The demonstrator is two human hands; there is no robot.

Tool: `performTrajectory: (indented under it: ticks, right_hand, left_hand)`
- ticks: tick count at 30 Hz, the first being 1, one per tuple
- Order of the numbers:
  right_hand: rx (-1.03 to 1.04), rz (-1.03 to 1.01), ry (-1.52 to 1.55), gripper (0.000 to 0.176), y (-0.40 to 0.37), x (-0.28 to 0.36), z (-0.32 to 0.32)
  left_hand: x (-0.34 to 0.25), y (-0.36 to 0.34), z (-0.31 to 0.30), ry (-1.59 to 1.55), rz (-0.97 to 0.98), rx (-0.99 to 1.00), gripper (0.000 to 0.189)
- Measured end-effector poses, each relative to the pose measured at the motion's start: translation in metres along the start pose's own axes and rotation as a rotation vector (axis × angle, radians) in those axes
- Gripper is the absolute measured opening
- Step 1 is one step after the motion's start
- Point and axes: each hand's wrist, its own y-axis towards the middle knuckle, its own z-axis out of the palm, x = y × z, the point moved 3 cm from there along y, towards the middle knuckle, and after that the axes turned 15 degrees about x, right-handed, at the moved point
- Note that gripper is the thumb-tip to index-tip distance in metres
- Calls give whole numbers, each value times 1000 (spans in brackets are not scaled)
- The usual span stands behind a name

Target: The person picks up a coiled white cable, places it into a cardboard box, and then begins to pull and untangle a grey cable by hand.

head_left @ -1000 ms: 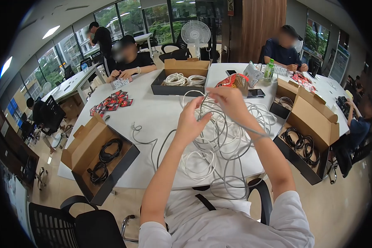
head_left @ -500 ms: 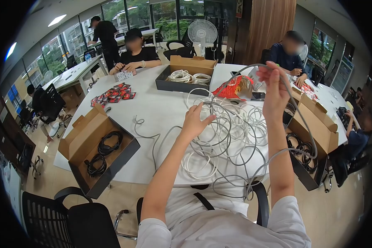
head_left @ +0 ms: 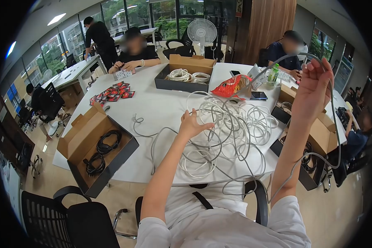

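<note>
My right hand is raised at the right, its fingers closed on a grey cable. From that hand one stretch of the cable arcs back left to the pile, and another hangs in a long loop past my forearm. My left hand is at the left side of a tangled pile of white and grey cables, thumb and fingers spread. Whether its fingertips touch a strand is hard to tell. A coiled white cable lies near the table's front edge.
An open box with black cables stands at the left, and open boxes stand at the right. Behind the pile are a box of white coils, a red bag, a phone and red packets. Several people sit or stand around.
My right hand has moved right and outward, drawing the grey cable with it and widening its loop. My left hand has shifted slightly down and left, its fingers more spread.
</note>
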Motion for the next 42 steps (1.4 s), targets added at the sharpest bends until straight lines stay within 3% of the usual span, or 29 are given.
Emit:
performTrajectory:
  ticks: [1, 7, 10, 13, 19, 24, 25, 27, 29, 32, 35, 38, 40, 42]
  right_hand:
    - [11, 18, -43, 37, 0, 0, 2]
    - [36, 210, -50, 32, -15, -20, 2]
    - [0, 265, 20, 31, -23, -32, -3]
    - [42, 291, 29, 29, -29, -34, 2]
    - [151, 297, -245, 23, -45, -35, 8]
    - [255, 454, -283, 30, -71, -52, 6]
    - [273, 484, -300, 45, -78, -56, 7]
    - [242, 567, -180, 59, -102, -75, 11]
    - [437, 876, -281, 61, -128, -91, 10]
    - [845, 990, -327, 51, -149, -102, 25]
    - [880, 803, -554, 38, -142, -101, 43]
    - [919, 780, -590, 28, -136, -106, 48]
    - [728, 792, -470, 22, -130, -106, 48]
    - [571, 779, -349, 18, -123, -105, 48]
  left_hand:
    - [-3, -2, 0, -56, -2, 25, 123]
    - [-57, -43, -19, -3, 174, -341, 73]
    - [-80, -52, -33, -49, 405, -438, 60]
    - [-86, -45, -37, -30, 514, -436, 47]
    - [-74, -40, -29, -153, 459, -390, 22]
    - [-66, -44, -28, -156, 408, -397, 19]
    - [-64, -43, -28, -169, 399, -389, 18]
    - [-64, -42, -27, -293, 426, -365, 17]
    - [-66, -41, -26, -342, 456, -352, 17]
    - [-70, -43, -25, -295, 507, -369, 17]
    - [-76, -47, -25, -222, 546, -422, 17]
    - [-79, -51, -26, -87, 536, -505, 16]
    - [-81, -56, -28, 64, 528, -601, 17]
    - [-80, -57, -24, 15, 504, -602, 18]
